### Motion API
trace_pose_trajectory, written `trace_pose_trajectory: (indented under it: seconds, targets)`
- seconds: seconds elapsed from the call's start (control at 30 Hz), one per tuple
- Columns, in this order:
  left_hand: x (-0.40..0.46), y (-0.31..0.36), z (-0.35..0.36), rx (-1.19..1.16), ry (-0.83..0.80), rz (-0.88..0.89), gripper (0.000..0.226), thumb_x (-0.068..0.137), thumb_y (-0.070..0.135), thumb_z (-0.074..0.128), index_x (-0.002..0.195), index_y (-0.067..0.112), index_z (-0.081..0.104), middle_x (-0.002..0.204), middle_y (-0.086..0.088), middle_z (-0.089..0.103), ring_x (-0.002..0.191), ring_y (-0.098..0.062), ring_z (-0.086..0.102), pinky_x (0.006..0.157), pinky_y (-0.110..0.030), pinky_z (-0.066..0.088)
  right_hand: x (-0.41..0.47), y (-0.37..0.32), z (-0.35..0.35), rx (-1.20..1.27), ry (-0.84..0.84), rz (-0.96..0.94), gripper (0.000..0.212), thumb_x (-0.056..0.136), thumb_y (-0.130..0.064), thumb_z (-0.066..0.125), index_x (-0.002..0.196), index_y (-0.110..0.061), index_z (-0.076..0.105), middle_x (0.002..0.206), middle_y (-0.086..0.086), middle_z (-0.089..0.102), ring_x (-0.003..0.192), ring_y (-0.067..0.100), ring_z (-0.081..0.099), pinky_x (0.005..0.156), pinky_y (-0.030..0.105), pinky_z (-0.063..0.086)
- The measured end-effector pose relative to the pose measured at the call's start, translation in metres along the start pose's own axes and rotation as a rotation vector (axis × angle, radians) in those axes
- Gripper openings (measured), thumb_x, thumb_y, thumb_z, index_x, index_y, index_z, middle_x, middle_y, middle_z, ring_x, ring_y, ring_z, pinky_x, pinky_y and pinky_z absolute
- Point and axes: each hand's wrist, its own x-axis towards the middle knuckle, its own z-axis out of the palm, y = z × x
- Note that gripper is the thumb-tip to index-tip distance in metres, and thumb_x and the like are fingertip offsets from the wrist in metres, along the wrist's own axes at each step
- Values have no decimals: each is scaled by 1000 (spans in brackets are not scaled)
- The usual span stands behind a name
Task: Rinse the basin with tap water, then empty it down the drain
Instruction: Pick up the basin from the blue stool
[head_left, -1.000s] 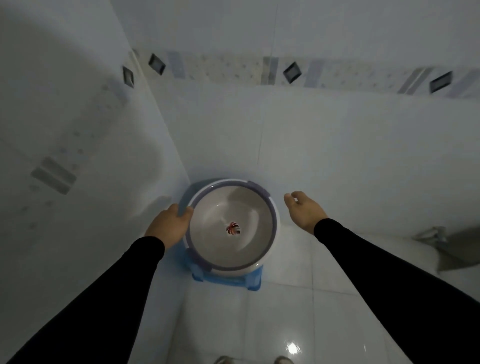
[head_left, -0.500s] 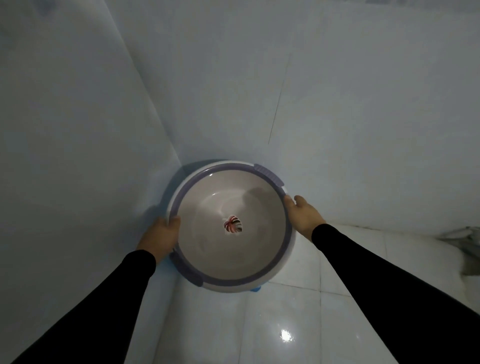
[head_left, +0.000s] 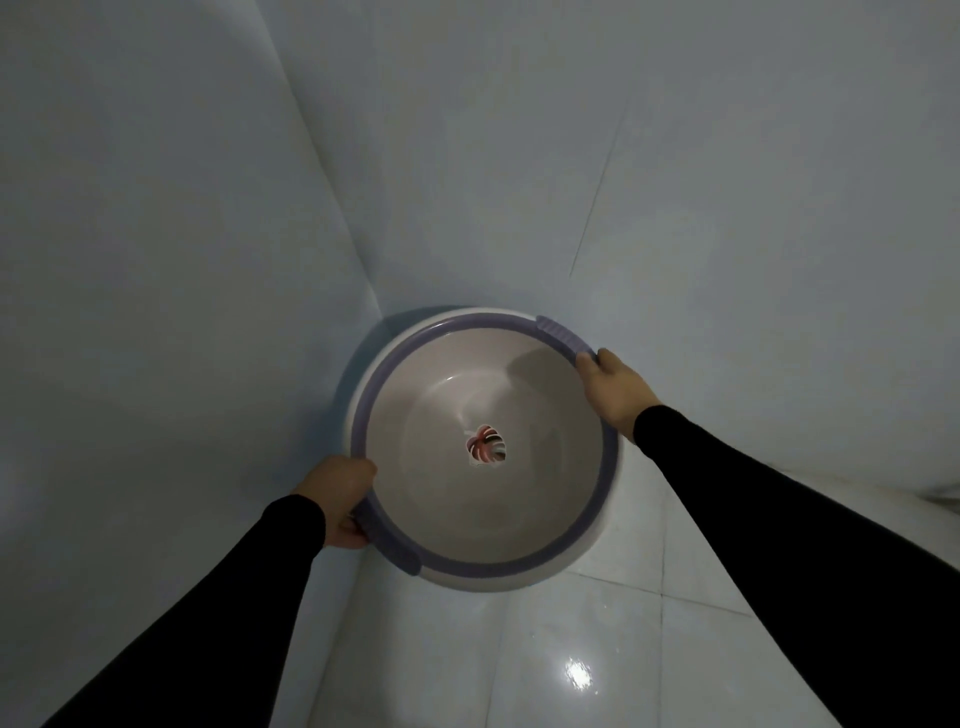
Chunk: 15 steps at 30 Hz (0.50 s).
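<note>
Basin (head_left: 485, 519), round and white with a purple rim band, sits between the two hands in the corner where two pale tiled walls (head_left: 675, 182) meet. It seems to be held above the shiny floor (head_left: 519, 649); nothing under it is visible. The opening faces up toward the camera, tilted only slightly.

The left hand (head_left: 340, 499) closes on the near left part of the rim, just beside a ribbed purple handle, with the fingers curled under the edge. The right hand (head_left: 613, 387) closes on the far right part of the rim, at the end of the other ribbed handle, thumb on top. So the hands are well apart, on nearly opposite sides, and the line between them runs diagonally from near left to far right. The left hand is nearer to the body, the right one is more stretched out.

Inside the basin there is a leaf picture (head_left: 485, 447) in red and dark colours at the bottom. The inside looks shiny, perhaps a little wet, but no standing water can be told for sure.

No tap and no drain are in view, so the basin probably must first be carried to the water; the rinsing seems not yet begun.
</note>
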Motion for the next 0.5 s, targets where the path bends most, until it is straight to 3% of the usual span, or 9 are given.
trace_pose_trajectory:
  seconds: [0.13,0.23,0.37,0.5]
  targets:
    - [2,2,-5,44,13,33,14,94,7,47,85,0,55,72,-16,57,62,-30,57,43,-33,53,5,1,1,89,48,-10,45,98,-38,31,109,-1,56,122,22,56,110,33,52,88,33,36]
    - [-2,4,-9,73,21,80,10,92,5,49,86,1,56,85,-17,61,65,-28,58,41,-30,52,-1,7,-2,88,65,-6,44,97,-39,33,102,-2,57,112,19,60,100,32,54,83,33,39]
    - [-10,14,-16,114,91,198,17,93,7,50,108,1,57,102,-15,61,82,-31,62,59,-32,53,-15,11,-11,44,93,-9,38,93,-39,41,92,-4,56,99,15,62,91,32,56,77,34,42]
    - [-28,23,-23,112,123,289,20,88,4,51,106,-2,58,107,-23,64,96,-38,63,76,-46,55,-33,14,-26,-9,105,-14,34,90,-43,46,96,-10,56,93,6,62,88,29,57,77,34,44]
